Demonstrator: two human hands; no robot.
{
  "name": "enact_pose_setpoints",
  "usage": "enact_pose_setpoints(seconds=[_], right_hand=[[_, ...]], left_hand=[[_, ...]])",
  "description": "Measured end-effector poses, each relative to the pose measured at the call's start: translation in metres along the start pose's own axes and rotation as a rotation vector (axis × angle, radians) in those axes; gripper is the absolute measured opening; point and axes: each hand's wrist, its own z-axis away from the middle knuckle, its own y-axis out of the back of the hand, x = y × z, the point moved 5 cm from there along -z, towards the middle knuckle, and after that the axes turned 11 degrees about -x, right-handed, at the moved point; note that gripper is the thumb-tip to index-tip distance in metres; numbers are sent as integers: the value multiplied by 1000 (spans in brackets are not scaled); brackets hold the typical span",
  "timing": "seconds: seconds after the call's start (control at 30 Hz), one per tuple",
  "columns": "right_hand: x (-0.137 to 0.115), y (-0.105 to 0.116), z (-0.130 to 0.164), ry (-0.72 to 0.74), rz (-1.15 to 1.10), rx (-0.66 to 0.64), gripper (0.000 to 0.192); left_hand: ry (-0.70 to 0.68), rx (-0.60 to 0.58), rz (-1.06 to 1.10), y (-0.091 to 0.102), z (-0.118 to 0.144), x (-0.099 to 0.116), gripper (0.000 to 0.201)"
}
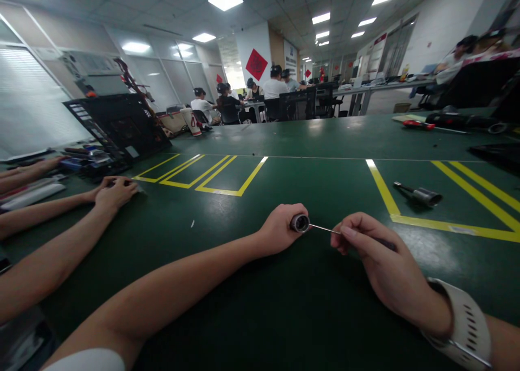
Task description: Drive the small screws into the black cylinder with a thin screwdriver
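Observation:
My left hand (280,229) is closed around a small dark cylindrical handle (299,222), whose round end faces the camera. A thin metal shaft (323,228) runs from that handle to my right hand (376,257), which pinches the shaft between thumb and fingers. Both hands rest low over the green table mat (309,306), close to the near edge. A white watch band (463,322) sits on my right wrist.
A second dark tool with a metal tip (418,194) lies right of a yellow line (382,187). A red-handled screwdriver (418,124) lies far right. A co-worker's hand (116,192) and an open black computer case (117,127) are at left. People sit at far tables.

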Motion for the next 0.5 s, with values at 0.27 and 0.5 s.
enact_pose_setpoints(seconds=[0.27,0.5], right_hand=[[1,-3,-2,-47,-50,-35,14],[1,-5,-3,-75,-196,-10,12]], left_hand=[[-20,40,-41,0,1,-1,10],[-47,25,72,0,1,2,13]])
